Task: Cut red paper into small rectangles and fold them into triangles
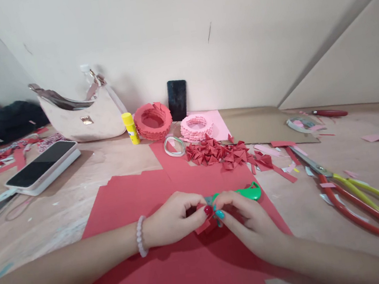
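Observation:
Over the large red paper sheets (131, 281), my left hand (175, 219) pinches a small piece of red paper (203, 226) between thumb and fingers. My right hand (250, 225) meets it from the right, its thumb and fingertips closed at the same piece. How much of the piece sits in the right fingertips is hidden. A green cutter (251, 192) lies on the red sheets just behind my hands. Farther back is a heap of folded red paper pieces (217, 152).
Behind stand a red paper ring (153, 121), a pink paper ring (196, 128), a yellow glue stick (130, 128) and a phone (178, 100). Large scissors (356, 198) lie right. A white bag (83, 117) and another phone (43, 167) are left.

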